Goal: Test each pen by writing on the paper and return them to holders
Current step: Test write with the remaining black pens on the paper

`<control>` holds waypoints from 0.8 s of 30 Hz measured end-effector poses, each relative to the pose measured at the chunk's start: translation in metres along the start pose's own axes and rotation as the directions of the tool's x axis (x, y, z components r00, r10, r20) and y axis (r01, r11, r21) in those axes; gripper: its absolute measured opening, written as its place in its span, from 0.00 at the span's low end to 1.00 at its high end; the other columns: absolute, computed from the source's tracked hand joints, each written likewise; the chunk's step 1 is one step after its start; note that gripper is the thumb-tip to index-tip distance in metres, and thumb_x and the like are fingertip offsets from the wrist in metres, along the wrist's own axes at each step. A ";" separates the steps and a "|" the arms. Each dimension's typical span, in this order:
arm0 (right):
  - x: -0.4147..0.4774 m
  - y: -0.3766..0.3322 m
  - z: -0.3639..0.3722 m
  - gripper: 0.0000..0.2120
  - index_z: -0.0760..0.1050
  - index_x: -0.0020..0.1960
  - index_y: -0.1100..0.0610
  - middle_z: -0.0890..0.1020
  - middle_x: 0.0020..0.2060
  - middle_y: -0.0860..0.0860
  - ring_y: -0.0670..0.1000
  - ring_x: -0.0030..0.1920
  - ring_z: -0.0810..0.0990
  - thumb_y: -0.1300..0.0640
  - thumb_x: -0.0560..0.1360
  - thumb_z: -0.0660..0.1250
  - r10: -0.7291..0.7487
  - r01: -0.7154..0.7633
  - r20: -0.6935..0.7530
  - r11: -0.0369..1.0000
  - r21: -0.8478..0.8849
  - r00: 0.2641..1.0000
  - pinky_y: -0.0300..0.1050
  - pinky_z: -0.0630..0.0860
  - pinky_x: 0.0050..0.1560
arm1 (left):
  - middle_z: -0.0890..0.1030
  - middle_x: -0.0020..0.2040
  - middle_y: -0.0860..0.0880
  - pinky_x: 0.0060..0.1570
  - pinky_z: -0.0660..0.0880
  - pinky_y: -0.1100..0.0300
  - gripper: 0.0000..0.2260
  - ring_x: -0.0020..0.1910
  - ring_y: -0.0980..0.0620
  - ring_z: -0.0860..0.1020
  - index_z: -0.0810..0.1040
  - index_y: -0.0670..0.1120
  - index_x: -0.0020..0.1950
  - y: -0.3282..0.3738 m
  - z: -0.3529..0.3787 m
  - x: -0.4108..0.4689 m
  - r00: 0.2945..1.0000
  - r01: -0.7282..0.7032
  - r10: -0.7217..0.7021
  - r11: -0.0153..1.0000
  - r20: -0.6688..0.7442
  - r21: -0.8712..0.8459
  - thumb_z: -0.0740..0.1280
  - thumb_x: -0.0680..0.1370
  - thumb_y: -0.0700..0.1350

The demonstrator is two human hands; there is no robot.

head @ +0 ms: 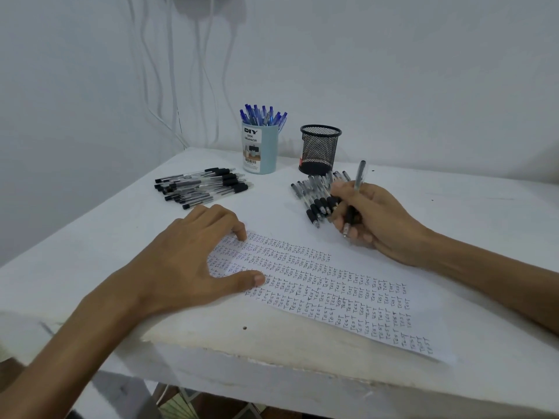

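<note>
A sheet of paper [348,300] covered with rows of the word TEST lies across the white table. My left hand [193,261] rests on its left end, fingers spread and touching the sheet. My right hand [378,219] grips a black pen [355,195] in a writing hold, tip down just above the paper's far edge. A pile of black pens [317,195] lies right beside that hand. Another pile of black pens [202,187] lies at the left. The light-blue holder [260,149] is full of blue pens. No pens show in the black mesh holder [320,149].
The table [90,237] stands against a white wall, with cables [172,71] hanging down the wall at the back left. The table's chipped front edge [272,367] runs below the paper.
</note>
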State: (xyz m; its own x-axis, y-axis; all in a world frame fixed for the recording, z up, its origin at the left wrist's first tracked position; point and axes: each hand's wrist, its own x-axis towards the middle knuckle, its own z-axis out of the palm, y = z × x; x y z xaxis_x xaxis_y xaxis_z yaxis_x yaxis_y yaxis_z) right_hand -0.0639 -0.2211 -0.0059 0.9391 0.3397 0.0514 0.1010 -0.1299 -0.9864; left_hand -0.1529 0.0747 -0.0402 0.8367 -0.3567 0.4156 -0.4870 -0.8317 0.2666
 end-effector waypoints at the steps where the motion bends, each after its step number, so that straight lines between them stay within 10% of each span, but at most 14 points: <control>1: 0.003 -0.003 0.000 0.17 0.75 0.51 0.61 0.80 0.31 0.58 0.51 0.26 0.71 0.48 0.85 0.59 0.033 -0.032 -0.042 0.999 0.011 0.999 0.43 0.64 0.26 | 0.72 0.59 0.66 0.61 0.73 0.53 0.26 0.63 0.58 0.72 0.72 0.62 0.57 0.000 0.000 0.000 1.000 0.001 -0.001 1.000 -0.001 0.000 0.60 0.71 0.80; 10: 0.042 -0.025 -0.028 0.15 0.79 0.48 0.64 0.77 0.31 0.58 0.50 0.23 0.72 0.58 0.82 0.57 0.116 -0.149 -0.103 0.895 -0.420 0.988 0.36 0.65 0.21 | 0.72 0.59 0.66 0.61 0.73 0.53 0.27 0.63 0.59 0.71 0.72 0.62 0.57 0.000 0.001 0.001 1.000 0.003 -0.003 1.000 0.007 0.012 0.59 0.71 0.80; 17: 0.082 -0.026 -0.047 0.22 0.80 0.41 0.65 0.78 0.24 0.53 0.45 0.20 0.74 0.44 0.79 0.67 -0.064 -0.085 -0.133 0.490 -0.868 0.989 0.40 0.72 0.33 | 0.72 0.59 0.66 0.61 0.73 0.53 0.27 0.63 0.57 0.72 0.72 0.62 0.57 0.000 0.001 0.001 1.000 -0.003 0.003 1.000 0.002 0.007 0.59 0.71 0.80; 24: 0.106 -0.012 -0.047 0.31 0.81 0.43 0.69 0.77 0.24 0.54 0.56 0.34 0.80 0.40 0.82 0.60 -0.101 -0.064 -0.105 0.344 -0.937 0.989 0.49 0.81 0.48 | 0.72 0.59 0.66 0.61 0.73 0.53 0.26 0.63 0.59 0.71 0.72 0.62 0.57 0.000 0.001 0.000 1.000 -0.004 0.004 1.000 0.002 0.007 0.60 0.71 0.80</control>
State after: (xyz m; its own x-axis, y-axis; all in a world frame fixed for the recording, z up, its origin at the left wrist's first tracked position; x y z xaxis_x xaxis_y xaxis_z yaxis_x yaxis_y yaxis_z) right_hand 0.0495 -0.2274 0.0188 0.9533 0.2517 0.1667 0.2822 -0.9391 -0.1962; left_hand -0.1524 0.0747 -0.0408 0.8354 -0.3609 0.4147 -0.4884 -0.8334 0.2586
